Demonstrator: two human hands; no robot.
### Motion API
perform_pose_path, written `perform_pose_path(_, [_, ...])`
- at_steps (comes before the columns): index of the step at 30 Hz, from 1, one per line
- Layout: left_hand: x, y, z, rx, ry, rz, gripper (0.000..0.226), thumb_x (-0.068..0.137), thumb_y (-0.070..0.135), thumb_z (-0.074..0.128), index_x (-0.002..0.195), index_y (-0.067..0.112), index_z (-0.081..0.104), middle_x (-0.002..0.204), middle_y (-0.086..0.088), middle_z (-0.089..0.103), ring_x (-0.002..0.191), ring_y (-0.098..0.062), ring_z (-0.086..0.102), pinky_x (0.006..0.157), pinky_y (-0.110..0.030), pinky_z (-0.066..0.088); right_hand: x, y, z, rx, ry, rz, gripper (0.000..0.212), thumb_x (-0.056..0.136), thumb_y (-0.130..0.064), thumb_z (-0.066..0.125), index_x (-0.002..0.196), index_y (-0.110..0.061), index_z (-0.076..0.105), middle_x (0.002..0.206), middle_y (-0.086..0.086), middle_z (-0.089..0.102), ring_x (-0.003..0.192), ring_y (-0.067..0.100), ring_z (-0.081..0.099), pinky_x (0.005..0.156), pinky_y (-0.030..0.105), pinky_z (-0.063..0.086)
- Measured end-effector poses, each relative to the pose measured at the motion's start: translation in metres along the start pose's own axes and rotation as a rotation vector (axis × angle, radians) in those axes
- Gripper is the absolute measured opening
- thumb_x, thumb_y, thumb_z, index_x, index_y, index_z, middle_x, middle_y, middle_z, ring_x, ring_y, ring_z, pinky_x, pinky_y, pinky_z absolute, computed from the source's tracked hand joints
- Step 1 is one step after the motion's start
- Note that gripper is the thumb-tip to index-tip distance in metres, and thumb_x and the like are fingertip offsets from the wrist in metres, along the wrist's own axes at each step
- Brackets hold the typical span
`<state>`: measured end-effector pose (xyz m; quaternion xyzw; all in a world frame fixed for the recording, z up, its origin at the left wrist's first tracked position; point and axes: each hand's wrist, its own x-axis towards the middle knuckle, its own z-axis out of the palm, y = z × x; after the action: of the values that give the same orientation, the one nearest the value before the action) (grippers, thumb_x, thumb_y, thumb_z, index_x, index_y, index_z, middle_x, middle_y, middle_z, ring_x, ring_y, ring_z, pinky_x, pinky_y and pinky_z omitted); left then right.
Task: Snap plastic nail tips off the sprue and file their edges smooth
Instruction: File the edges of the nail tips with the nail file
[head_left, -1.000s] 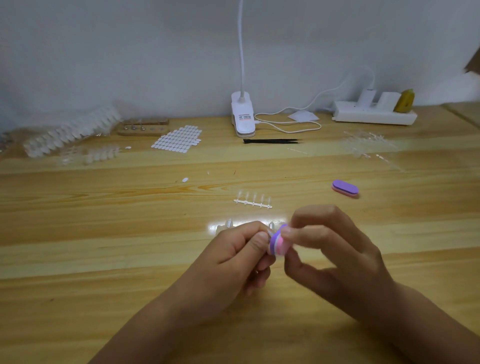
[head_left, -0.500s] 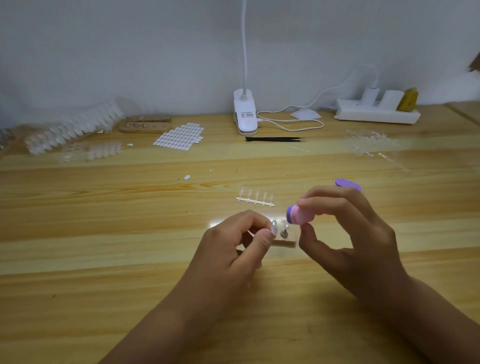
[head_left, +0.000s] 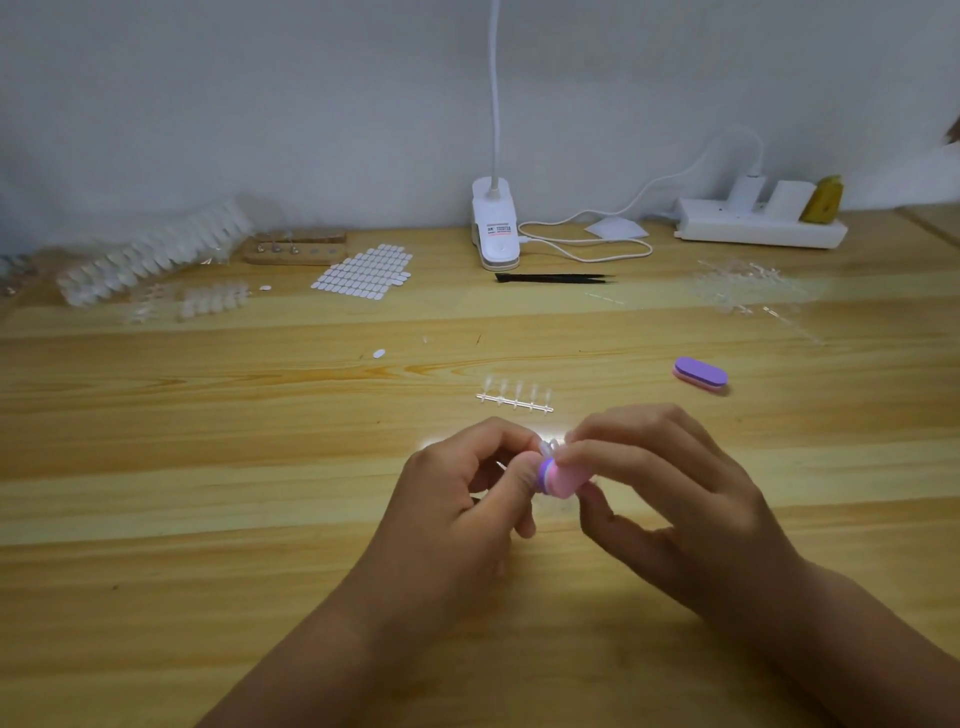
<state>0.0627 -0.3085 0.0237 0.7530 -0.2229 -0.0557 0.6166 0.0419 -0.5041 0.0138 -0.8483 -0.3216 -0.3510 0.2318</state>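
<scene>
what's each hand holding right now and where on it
Right hand pinches a pink and purple file block by its far end. Left hand pinches a clear nail tip at its base, mostly hidden by fingers.

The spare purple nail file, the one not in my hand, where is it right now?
In the head view, the spare purple file lies flat on the wooden table, right of centre, to the right of the small sprue strip and beyond the right hand.

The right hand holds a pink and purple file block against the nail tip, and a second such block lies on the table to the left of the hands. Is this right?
Not quite: in the head view the second pink and purple file block lies to the right of the hands, on the wooden table. The rest holds.
</scene>
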Motion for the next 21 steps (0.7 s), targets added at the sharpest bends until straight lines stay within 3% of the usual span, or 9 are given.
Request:
perform_pose_path(2, [0.001,-0.002,0.0,-0.052,0.0,-0.026,0.013,0.091,0.032,0.057,0.087,0.026,0.068,0.068,-0.004,0.065,0.053,-0.033,0.058,0.043,-0.029,0.046,0.001,0.007,-0.003,-0.025,0.007,0.035,0.015,0.083,0.003,0.072,0.097,-0.002,0.074,0.099,0.01,0.069,0.094,0.022,0.065,0.089,0.027,0.05])
perform_pose_path(4, [0.0,-0.003,0.0,-0.084,-0.005,-0.036,0.015,0.089,0.037,0.059,0.087,0.025,0.068,0.073,-0.005,0.067,0.058,-0.04,0.06,0.043,-0.031,0.046,0.002,0.008,-0.003,0.014,0.056,0.065,0.019,0.084,0.001,0.069,0.101,-0.007,0.07,0.1,0.008,0.068,0.096,0.019,0.064,0.089,0.027,0.05])
perform_pose_path(7, [0.0,-0.004,0.001,-0.102,-0.027,-0.04,0.015,0.09,0.036,0.06,0.088,0.024,0.069,0.073,-0.005,0.069,0.06,-0.037,0.062,0.044,-0.03,0.046,0.0,-0.002,0.001,0.077,0.079,-0.002,0.02,0.086,0.001,0.069,0.102,-0.011,0.067,0.1,0.006,0.067,0.098,0.017,0.062,0.092,0.023,0.047])
perform_pose_path(11, [0.001,-0.003,0.002,-0.138,-0.037,-0.047,0.011,0.091,0.025,0.06,0.086,0.022,0.069,0.075,-0.002,0.07,0.06,-0.018,0.066,0.044,-0.024,0.043,0.001,0.004,-0.001,0.003,0.036,-0.003,0.016,0.081,0.007,0.071,0.093,-0.004,0.072,0.095,0.009,0.067,0.092,0.02,0.063,0.088,0.025,0.049])
perform_pose_path(14, [0.001,-0.002,0.001,-0.161,-0.029,-0.064,0.011,0.089,0.025,0.06,0.085,0.021,0.069,0.076,-0.004,0.071,0.06,-0.017,0.067,0.042,-0.025,0.043,0.002,0.006,-0.002,0.038,0.081,0.04,0.019,0.082,0.005,0.069,0.097,-0.007,0.069,0.095,0.008,0.066,0.092,0.019,0.063,0.084,0.029,0.051])
perform_pose_path(18, [0.0,-0.001,0.002,-0.159,-0.057,-0.054,0.013,0.092,0.023,0.059,0.088,0.018,0.07,0.075,-0.006,0.071,0.062,-0.02,0.068,0.044,-0.027,0.045,-0.002,-0.005,0.003,0.081,0.067,-0.031,0.023,0.087,0.0,0.069,0.103,-0.014,0.061,0.097,0.008,0.065,0.096,0.016,0.061,0.091,0.023,0.047])
perform_pose_path(21, [0.0,0.001,0.001,-0.186,-0.056,-0.068,0.013,0.091,0.024,0.058,0.086,0.019,0.07,0.077,-0.004,0.071,0.063,-0.02,0.069,0.045,-0.025,0.044,0.0,0.006,0.001,0.032,0.052,0.029,0.025,0.086,-0.002,0.065,0.104,-0.016,0.056,0.096,0.008,0.065,0.096,0.014,0.058,0.088,0.024,0.049])
